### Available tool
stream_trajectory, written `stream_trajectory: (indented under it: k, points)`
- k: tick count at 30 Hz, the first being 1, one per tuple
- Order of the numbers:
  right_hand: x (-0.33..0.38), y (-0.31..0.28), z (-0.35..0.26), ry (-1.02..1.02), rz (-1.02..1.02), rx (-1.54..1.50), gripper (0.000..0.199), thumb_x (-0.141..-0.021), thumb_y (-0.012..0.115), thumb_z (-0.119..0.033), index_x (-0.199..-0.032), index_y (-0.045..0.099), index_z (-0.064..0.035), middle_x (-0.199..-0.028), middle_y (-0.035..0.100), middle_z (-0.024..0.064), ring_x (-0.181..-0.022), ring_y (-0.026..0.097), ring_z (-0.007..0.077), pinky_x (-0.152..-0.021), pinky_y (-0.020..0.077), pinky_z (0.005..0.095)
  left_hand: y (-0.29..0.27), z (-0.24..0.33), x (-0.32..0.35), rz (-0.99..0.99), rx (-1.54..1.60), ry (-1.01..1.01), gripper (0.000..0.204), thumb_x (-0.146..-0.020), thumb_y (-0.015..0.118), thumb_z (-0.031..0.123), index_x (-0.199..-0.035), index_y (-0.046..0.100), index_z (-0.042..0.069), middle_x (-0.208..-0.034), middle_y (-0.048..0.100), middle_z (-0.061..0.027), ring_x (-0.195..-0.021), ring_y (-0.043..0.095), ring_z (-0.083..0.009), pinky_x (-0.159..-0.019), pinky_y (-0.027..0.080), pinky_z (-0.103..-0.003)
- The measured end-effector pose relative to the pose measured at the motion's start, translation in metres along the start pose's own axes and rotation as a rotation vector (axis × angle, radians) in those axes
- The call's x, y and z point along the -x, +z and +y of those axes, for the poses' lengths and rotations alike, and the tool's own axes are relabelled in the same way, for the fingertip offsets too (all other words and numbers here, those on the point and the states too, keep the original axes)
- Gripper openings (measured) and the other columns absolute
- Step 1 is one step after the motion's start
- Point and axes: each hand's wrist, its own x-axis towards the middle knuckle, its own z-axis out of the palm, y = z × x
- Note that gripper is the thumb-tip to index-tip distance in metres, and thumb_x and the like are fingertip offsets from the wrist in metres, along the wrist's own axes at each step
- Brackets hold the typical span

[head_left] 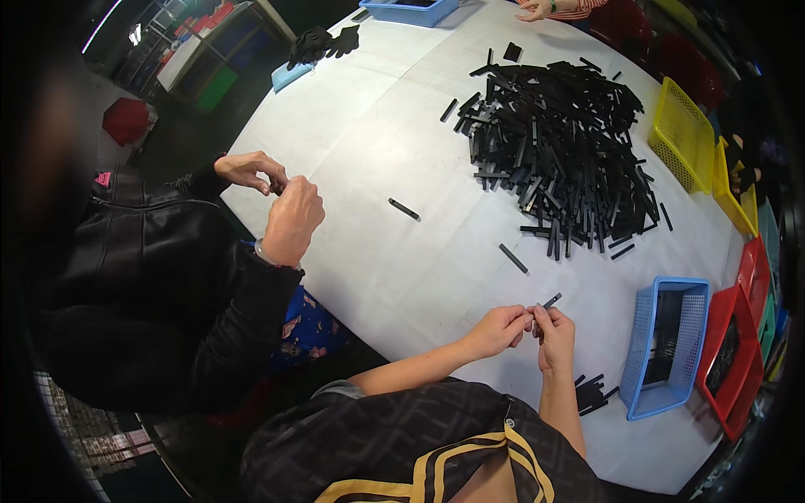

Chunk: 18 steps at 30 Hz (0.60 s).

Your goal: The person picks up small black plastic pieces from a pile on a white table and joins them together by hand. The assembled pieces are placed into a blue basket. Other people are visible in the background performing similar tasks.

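Over the near part of the white table, my left hand (500,330) and my right hand (554,337) meet, fingers pinched together. Between them they grip a slim black strip (552,299), its far end sticking out past my right fingers. Another black strip (514,258) lies loose just beyond my hands, and one more (403,209) farther left. A large heap of black strips (562,151) covers the table's far right. Beside my right forearm is a small group of black strips (592,392).
A blue basket (639,352) with dark pieces stands right of my hands, red trays (738,352) and yellow baskets (683,138) beyond. At left, a co-worker's hands (289,220) hold something small. Another person's hand (535,10) shows at the far edge. Black gloves (312,46) lie far left.
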Motion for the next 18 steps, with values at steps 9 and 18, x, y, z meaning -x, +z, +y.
stream_trajectory:
  k: [9,18]
  points:
    - [-0.022,-0.029,-0.035,-0.065,0.194,-0.232,0.031,-0.089,0.056,-0.025,-0.084,0.063,0.0052,-0.073,0.054,0.0040,-0.053,0.042,0.0068,-0.049,0.0344,0.0206,-0.002,0.010,0.010,0.001,0.027,-0.043,0.024,-0.093,0.045,0.023,-0.083,0.054,0.004,-0.053,0.047,0.0008,-0.047,0.040,-0.0047,-0.044,0.032,-0.020]
    - [0.006,-0.004,-0.036,0.012,0.009,-0.187,0.039,-0.089,0.054,-0.034,-0.090,0.065,0.0037,-0.074,0.056,0.0023,-0.055,0.042,0.0056,-0.050,0.0337,0.0196,0.006,0.026,0.009,-0.024,0.145,-0.067,0.025,-0.094,0.044,0.025,-0.084,0.055,0.005,-0.053,0.049,-0.0003,-0.041,0.037,-0.0040,-0.039,0.028,-0.018]
